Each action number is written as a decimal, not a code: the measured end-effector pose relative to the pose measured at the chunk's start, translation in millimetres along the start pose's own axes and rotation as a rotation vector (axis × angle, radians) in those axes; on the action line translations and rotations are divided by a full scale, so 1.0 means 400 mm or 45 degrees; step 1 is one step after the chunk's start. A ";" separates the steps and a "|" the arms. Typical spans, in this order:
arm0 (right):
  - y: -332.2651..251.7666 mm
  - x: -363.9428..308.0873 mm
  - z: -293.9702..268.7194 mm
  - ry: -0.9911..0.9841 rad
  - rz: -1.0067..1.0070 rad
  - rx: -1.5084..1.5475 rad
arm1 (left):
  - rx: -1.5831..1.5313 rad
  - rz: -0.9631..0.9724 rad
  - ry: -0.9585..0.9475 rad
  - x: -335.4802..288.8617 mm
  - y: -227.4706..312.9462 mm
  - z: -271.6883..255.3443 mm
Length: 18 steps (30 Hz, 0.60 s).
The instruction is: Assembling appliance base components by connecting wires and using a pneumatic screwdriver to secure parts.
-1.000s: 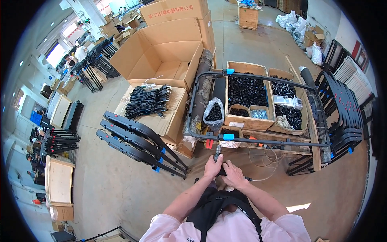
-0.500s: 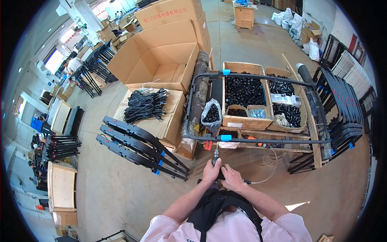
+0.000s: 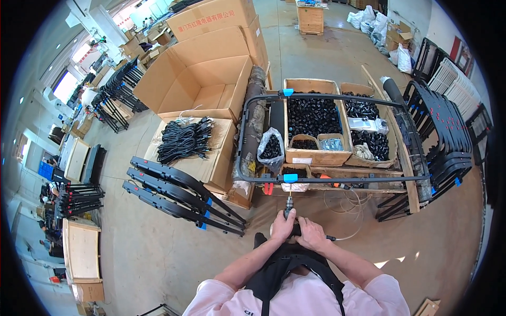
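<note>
Since the earlier frame both hands have drawn slightly nearer the body; the driver tip stays aimed at the frame's near rail.

Left hand (image 3: pixel 283 226): closed around the body of a small dark powered screwdriver (image 3: pixel 289 211), bit pointing away from the person. Right hand (image 3: pixel 312 235): closed over the tool's rear end, touching the left hand. A pale thin hose (image 3: pixel 352 210) loops from the tool across the concrete floor (image 3: pixel 158 253).

Landmark: large black rectangular tube frame (image 3: pixel 337 180) with blue clips, lying on the low work surface just beyond the driver tip.
- Under the frame: wooden crates (image 3: pixel 312 156) of black plastic fittings; a clear bag of black parts (image 3: pixel 271 149).
- Left of the frame: flat cardboard box carrying a bundle of black cables (image 3: pixel 182 139); an open empty carton (image 3: pixel 197 87) behind it; black folded stands (image 3: pixel 179 195) on the floor.
- Right of the frame: stacked black frames (image 3: pixel 448 142).

Risk, as judged: the bit could slip off the rail if held off-axis; the hose loop could snag. Red-handled pliers (image 3: pixel 268 188) and clutter lie close to the work point.
</note>
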State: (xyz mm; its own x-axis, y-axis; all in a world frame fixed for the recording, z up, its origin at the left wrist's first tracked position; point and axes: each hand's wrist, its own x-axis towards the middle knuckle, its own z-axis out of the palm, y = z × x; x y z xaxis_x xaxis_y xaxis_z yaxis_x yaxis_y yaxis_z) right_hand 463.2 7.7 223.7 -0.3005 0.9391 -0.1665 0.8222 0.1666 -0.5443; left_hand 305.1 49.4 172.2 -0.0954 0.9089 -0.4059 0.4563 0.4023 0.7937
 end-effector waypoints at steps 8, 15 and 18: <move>0.023 0.003 -0.014 0.037 -0.034 0.018 | -0.114 0.002 0.027 0.008 0.007 0.021; 0.050 0.011 -0.002 0.025 -0.043 0.071 | -0.072 0.010 0.017 0.023 0.017 0.024; 0.060 0.022 0.003 0.033 -0.070 0.082 | -0.017 0.021 0.033 0.027 0.025 0.017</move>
State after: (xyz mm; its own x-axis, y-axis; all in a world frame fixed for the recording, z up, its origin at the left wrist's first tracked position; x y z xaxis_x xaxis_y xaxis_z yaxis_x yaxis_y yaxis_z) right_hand 479.6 19.4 208.2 -0.3311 0.9367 -0.1139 0.7717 0.1993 -0.6040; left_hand 314.6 62.6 172.8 -0.1109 0.9179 -0.3809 0.4464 0.3885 0.8061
